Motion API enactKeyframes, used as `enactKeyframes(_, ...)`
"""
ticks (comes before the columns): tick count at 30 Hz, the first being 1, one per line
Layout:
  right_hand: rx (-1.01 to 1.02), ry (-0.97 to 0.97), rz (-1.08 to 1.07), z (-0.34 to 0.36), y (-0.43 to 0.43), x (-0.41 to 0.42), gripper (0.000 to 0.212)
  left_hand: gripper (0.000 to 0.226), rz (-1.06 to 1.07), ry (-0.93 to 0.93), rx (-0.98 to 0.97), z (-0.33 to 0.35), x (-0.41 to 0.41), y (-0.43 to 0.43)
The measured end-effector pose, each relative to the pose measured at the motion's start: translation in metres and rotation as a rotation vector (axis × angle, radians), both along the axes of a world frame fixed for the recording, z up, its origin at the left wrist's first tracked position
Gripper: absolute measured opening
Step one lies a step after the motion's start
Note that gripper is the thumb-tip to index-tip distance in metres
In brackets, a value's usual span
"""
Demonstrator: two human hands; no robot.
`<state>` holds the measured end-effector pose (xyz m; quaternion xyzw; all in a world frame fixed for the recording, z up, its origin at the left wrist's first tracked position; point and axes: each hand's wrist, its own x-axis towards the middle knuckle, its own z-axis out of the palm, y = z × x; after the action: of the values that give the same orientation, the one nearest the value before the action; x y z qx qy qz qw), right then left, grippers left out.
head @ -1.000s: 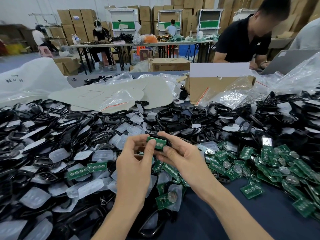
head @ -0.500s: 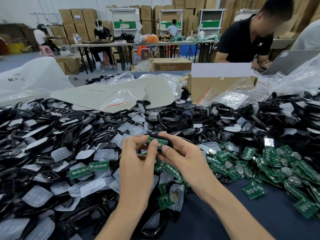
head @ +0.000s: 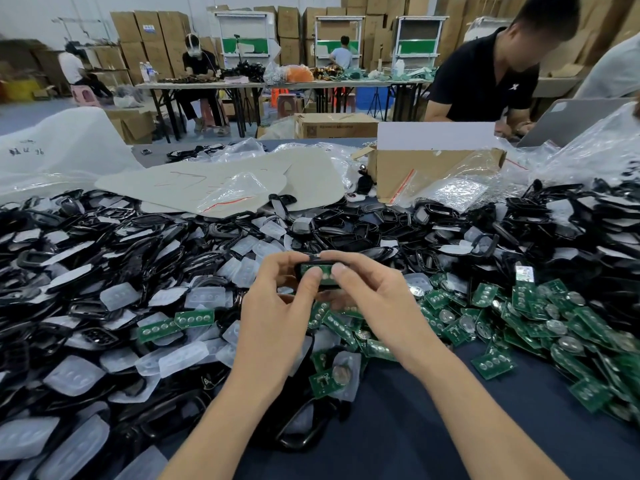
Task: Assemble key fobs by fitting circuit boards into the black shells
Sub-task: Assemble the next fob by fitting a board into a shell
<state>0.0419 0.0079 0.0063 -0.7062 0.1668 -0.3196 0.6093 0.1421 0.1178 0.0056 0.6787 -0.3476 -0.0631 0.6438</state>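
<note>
Head camera: left hand (head: 273, 327) and right hand (head: 377, 306) together grip one black shell (head: 320, 260) above the dark blue table (head: 398, 427), both thumbs pressing one green circuit board (head: 325, 273) into it. Loose shells (head: 104, 244) and spare boards (head: 554, 323) lie in heaps beyond counting. Stacked cartons (head: 149, 29) line the workshop wall.

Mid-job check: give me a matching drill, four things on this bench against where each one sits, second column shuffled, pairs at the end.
Things:
1. black shell being fitted
2. loose circuit boards
3. clear button pads
4. cardboard box

Places:
A. far side of the table, beyond the heaps
B. gripped between left hand and right hand
C. scattered left of both hands
D. heaped right of both hands

Pairs: 1-B, 2-D, 3-C, 4-A
</note>
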Motion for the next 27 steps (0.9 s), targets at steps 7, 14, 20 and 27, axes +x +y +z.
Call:
enactKeyframes(7, -0.028, -0.080, -0.256, 0.020, -0.022, -0.032, 0.024, 0.009, -0.288, -0.038, 0.290, 0.004, -0.050, 0.016)
enactKeyframes(14, -0.019, -0.008, -0.336, 0.022, -0.020, -0.057, 0.024, 0.013, -0.364, -0.251, 0.666, -0.019, -0.103, 0.024)
enactKeyframes(20, 0.006, 0.012, -0.381, 0.022, -0.016, -0.060, 0.023, 0.012, -0.288, -0.429, 0.653, -0.013, -0.097, 0.023)
enactKeyframes(27, 0.039, -0.008, -0.497, 0.022, -0.027, -0.061, 0.026, 0.009, -0.249, -0.400, 0.607, -0.003, -0.066, 0.016)
